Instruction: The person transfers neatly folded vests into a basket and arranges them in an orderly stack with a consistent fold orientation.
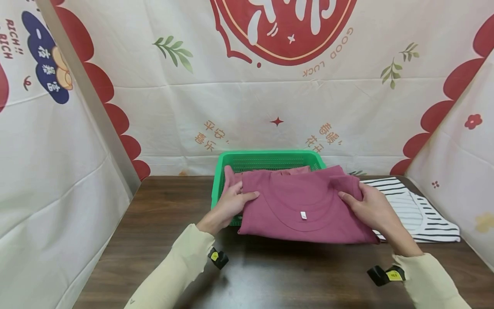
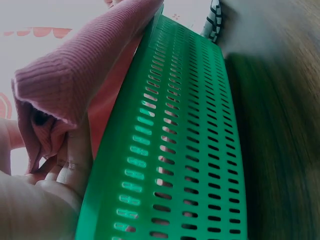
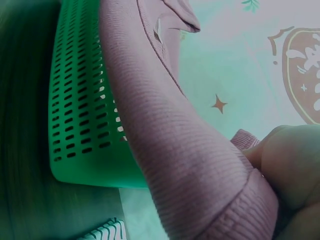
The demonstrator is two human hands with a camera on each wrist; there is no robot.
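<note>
A folded mauve ribbed shirt (image 1: 293, 201), its neckline and small white tag facing up, is held by both hands over the front of a green plastic basket (image 1: 270, 155). My left hand (image 1: 228, 205) grips the shirt's left side, thumb on top and fingers beneath. At the opposite side my right hand (image 1: 373, 207) pinches the edge with its thumb on top. In the left wrist view the shirt (image 2: 90, 60) is level with the basket's rim (image 2: 125, 100). Pink cloth (image 1: 228, 177) shows inside the basket, behind the shirt.
A black-and-white striped garment (image 1: 417, 212) lies folded on the wooden table (image 1: 270, 274) to the right. White printed cloth (image 1: 247, 116) hangs behind the table and along both sides.
</note>
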